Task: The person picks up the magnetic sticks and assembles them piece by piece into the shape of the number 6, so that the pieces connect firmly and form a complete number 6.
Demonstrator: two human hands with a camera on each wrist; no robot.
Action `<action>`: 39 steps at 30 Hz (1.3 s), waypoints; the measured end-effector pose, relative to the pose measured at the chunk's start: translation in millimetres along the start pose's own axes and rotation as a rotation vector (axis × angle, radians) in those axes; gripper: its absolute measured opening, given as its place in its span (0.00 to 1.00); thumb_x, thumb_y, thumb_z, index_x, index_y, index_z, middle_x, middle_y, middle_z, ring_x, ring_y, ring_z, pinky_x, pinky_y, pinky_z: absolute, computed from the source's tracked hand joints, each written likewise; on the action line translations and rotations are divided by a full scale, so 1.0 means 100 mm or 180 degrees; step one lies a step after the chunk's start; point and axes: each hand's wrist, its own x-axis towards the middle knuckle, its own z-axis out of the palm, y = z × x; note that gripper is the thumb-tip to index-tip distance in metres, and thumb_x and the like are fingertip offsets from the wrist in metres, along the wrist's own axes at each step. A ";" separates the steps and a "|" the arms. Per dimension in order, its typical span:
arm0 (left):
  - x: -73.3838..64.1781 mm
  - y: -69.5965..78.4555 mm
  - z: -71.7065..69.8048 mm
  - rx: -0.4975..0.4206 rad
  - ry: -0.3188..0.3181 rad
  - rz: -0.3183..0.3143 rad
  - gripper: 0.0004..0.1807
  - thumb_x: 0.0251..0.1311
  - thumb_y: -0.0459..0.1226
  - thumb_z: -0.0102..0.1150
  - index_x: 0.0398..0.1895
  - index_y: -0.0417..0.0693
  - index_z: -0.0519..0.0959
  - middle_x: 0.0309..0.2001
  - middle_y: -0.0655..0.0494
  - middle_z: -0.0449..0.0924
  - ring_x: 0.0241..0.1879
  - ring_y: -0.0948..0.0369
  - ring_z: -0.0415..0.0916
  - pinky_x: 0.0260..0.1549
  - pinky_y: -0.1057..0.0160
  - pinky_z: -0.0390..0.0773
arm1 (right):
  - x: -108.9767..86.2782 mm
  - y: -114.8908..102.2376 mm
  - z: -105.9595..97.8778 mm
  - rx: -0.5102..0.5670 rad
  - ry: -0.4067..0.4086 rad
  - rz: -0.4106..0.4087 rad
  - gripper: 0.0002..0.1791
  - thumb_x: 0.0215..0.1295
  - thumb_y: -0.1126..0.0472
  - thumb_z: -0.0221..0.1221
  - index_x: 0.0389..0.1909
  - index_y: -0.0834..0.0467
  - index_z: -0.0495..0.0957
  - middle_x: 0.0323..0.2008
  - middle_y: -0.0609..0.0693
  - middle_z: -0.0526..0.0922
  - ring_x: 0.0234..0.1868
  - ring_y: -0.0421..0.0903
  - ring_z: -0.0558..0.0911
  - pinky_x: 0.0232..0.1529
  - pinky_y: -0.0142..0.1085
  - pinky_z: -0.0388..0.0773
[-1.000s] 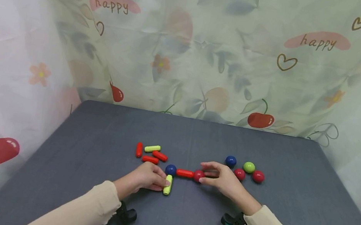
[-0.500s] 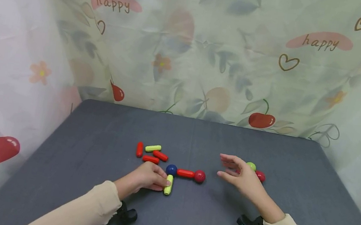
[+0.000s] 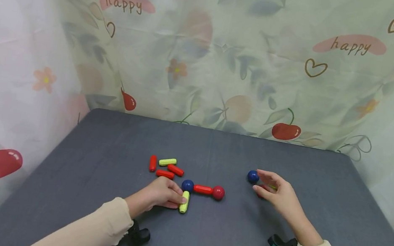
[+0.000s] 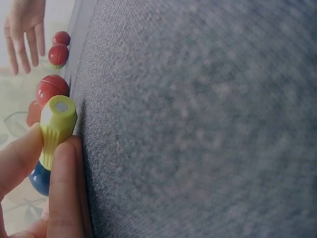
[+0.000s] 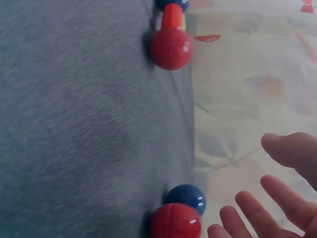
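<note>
My left hand (image 3: 161,193) pinches a yellow-green magnetic rod (image 3: 183,207) between thumb and fingers. The rod's far end meets a blue ball (image 3: 187,186), from which a red rod (image 3: 203,190) runs right to a red ball (image 3: 218,193). A round metal tip (image 4: 61,106) shows on the rod's near end in the left wrist view. Over the loose balls on the right, my right hand (image 3: 283,195) is held with fingers spread and nothing in them. A loose blue ball (image 3: 252,177) lies by its fingertips; a red ball (image 5: 176,221) shows below them in the right wrist view.
Several loose rods lie left of the joined pieces, among them a red rod (image 3: 153,163) and a yellow-green rod (image 3: 167,162). My right hand hides most of the other loose balls in the head view. A printed curtain (image 3: 218,79) rises behind the dark table (image 3: 122,137).
My right hand has let go of the red ball at the end of the red rod and moved right, over the loose balls. My left hand keeps its pinch on the yellow-green rod.
</note>
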 end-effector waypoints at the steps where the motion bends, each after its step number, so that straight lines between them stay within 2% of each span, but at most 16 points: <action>1: 0.00 0.00 0.00 0.0003 0.0000 -0.0003 0.13 0.50 0.33 0.72 0.38 0.37 0.82 0.33 0.52 0.83 0.29 0.64 0.80 0.35 0.63 0.84 | 0.00 0.02 0.00 -0.0036 -0.0004 0.0018 0.34 0.63 0.48 0.63 0.65 0.59 0.69 0.63 0.61 0.72 0.62 0.58 0.75 0.58 0.49 0.74; 8: -0.01 0.01 0.00 0.0011 0.0001 -0.0006 0.13 0.50 0.33 0.72 0.38 0.37 0.82 0.33 0.52 0.83 0.29 0.65 0.81 0.34 0.63 0.84 | 0.00 0.13 0.01 -0.0218 0.0059 -0.0011 0.28 0.64 0.57 0.63 0.62 0.62 0.71 0.59 0.63 0.76 0.57 0.56 0.79 0.54 0.46 0.78; 17: 0.00 -0.01 0.00 0.0002 -0.0019 0.0018 0.12 0.50 0.33 0.72 0.38 0.37 0.82 0.33 0.52 0.83 0.28 0.65 0.80 0.34 0.63 0.84 | 0.00 0.19 -0.01 -0.0435 0.0060 0.0041 0.24 0.64 0.58 0.63 0.59 0.62 0.75 0.51 0.60 0.80 0.49 0.50 0.81 0.43 0.31 0.78; 21: 0.00 0.00 0.00 -0.0004 -0.0022 0.0018 0.13 0.50 0.33 0.72 0.38 0.37 0.82 0.33 0.52 0.83 0.28 0.65 0.81 0.34 0.63 0.84 | 0.00 0.21 0.00 -0.0503 -0.0003 0.0066 0.21 0.64 0.59 0.63 0.56 0.62 0.77 0.49 0.59 0.82 0.48 0.50 0.81 0.43 0.35 0.80; 28: 0.00 0.00 -0.01 0.0007 -0.0003 0.0001 0.12 0.50 0.33 0.72 0.37 0.37 0.82 0.33 0.52 0.83 0.28 0.65 0.81 0.34 0.63 0.84 | -0.01 0.25 0.09 -0.0530 -0.0293 0.0100 0.20 0.61 0.61 0.66 0.53 0.63 0.78 0.47 0.60 0.84 0.47 0.51 0.83 0.43 0.40 0.82; 39: 0.00 0.00 -0.01 -0.0007 -0.0001 0.0001 0.13 0.50 0.33 0.72 0.38 0.37 0.82 0.33 0.52 0.84 0.29 0.65 0.81 0.34 0.63 0.84 | 0.01 0.26 0.10 -0.0537 -0.0304 0.0101 0.20 0.60 0.61 0.66 0.53 0.62 0.79 0.47 0.59 0.84 0.46 0.51 0.83 0.43 0.42 0.82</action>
